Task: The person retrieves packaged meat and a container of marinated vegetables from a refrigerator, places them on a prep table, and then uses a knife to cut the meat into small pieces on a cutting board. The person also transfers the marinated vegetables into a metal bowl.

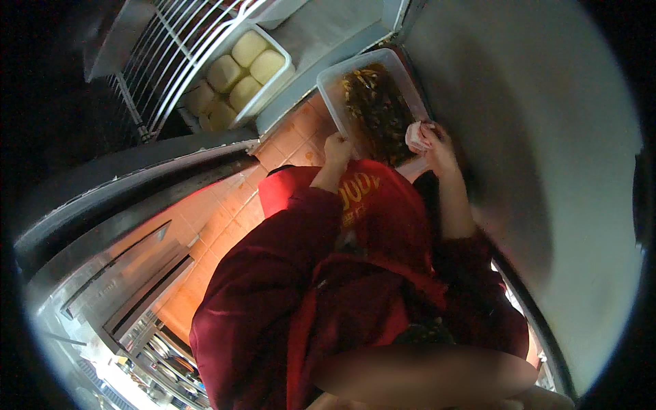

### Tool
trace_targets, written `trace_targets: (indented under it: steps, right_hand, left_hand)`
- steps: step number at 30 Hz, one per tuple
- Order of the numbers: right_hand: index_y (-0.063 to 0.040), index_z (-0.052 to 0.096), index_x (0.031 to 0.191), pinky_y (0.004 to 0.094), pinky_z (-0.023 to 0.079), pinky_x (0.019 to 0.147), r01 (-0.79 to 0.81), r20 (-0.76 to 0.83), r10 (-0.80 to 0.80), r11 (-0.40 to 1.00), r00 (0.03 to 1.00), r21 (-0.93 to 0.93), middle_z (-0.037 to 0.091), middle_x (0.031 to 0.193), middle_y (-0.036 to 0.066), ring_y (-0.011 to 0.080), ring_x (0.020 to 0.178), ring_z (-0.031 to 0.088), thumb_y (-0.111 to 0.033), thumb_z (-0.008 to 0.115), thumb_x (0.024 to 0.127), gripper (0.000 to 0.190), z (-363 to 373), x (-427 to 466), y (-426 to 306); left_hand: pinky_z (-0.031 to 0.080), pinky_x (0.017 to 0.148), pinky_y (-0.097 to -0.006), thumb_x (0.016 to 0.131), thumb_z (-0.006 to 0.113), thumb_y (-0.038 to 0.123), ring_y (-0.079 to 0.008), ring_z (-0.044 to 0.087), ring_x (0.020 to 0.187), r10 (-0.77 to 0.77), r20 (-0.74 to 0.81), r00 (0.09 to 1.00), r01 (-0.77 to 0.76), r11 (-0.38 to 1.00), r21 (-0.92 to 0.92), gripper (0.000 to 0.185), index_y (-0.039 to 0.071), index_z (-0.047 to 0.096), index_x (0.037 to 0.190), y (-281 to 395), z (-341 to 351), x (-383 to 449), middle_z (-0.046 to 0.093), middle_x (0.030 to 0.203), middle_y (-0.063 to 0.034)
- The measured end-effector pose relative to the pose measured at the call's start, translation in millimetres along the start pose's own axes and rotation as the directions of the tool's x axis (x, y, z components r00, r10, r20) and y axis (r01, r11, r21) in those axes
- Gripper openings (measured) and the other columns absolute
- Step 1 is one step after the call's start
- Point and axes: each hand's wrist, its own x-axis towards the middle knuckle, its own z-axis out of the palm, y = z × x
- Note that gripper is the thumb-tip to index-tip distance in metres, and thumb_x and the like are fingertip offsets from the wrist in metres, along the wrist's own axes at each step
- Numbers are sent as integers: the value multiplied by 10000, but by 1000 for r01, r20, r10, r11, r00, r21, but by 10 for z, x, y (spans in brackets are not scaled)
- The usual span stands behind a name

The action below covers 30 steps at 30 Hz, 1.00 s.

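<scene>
A translucent plastic food container (335, 95) is in front of me, close to my red apron. Inside it is a dark brown mix of strips in liquid (376, 107), possibly marinated vegetables. My left hand (338, 149) grips the container's near left rim, fingers curled. On the other side, my right hand (439, 148) pinches a small crumpled white-and-red wad (417, 136), perhaps a wrapper or cloth. The wad is at the container's right rim; whether these fingers also bear on the rim, I cannot tell.
Left of the container, a second plastic tub (287, 66) holds several pale rounded blocks (266, 66) beside a white wire rack (174, 46). A large grey panel (579, 154) rises close on my right. Below are orange floor tiles (284, 138); a dark rounded edge (138, 174) curves at left.
</scene>
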Motion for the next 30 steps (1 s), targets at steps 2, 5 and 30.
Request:
trace_targets:
  steps: [2,5,30]
  right_hand:
    - [-120,551,1154,383,516,741,28,84,-32,998,996,51,565,1041,51,197,928,576,-256,644,849,347,-16,13,1]
    - [-124,543,1167,406,524,752,3,118,-11,998,993,68,556,1055,58,209,953,565,-214,618,867,322,-32,17,-20]
    - [-39,514,1204,342,458,835,135,192,-159,982,968,133,574,1122,93,204,1011,551,-186,531,900,338,-59,-25,-72]
  left_hand:
    - [453,514,-302,802,576,113,-191,596,614,79,-44,996,-68,977,201,146,-10,631,858,5,-20,-39,608,674,-82]
    - [467,529,-332,758,584,110,-200,615,611,-79,67,995,87,990,-115,142,-25,623,773,114,-71,-97,587,604,-117]
    - [453,513,-312,732,609,75,-154,569,592,34,-18,999,-37,968,-247,130,-25,648,804,525,-357,329,603,650,-51]
